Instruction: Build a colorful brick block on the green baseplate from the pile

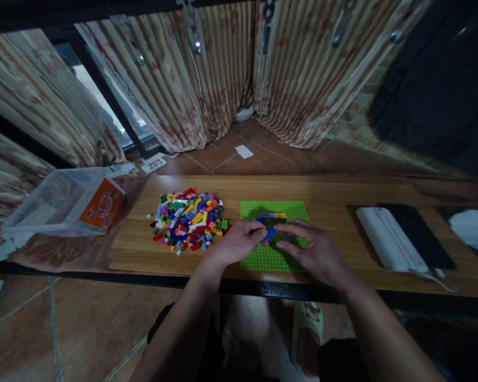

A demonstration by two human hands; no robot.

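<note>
My left hand [242,237] pinches a blue toy brick [270,233] between thumb and fingertips, just over the green studded baseplate [273,261]. On the other side of that brick, my right hand [314,246] has its thumb and forefinger apart, close to the blue brick. Whether its fingertips touch anything is too dark to make out. Behind my fingers, a row of bricks with a yellow brick [280,216] at its right end sits on the baseplate. My hands cover part of the plate's middle.
A pile of mixed loose bricks [191,220] lies left of the baseplate on the wooden table [330,196]. To the right are a white elongated case [390,239] with a cord and a dark flat object [426,236]. A clear plastic bin [59,204] stands at the far left.
</note>
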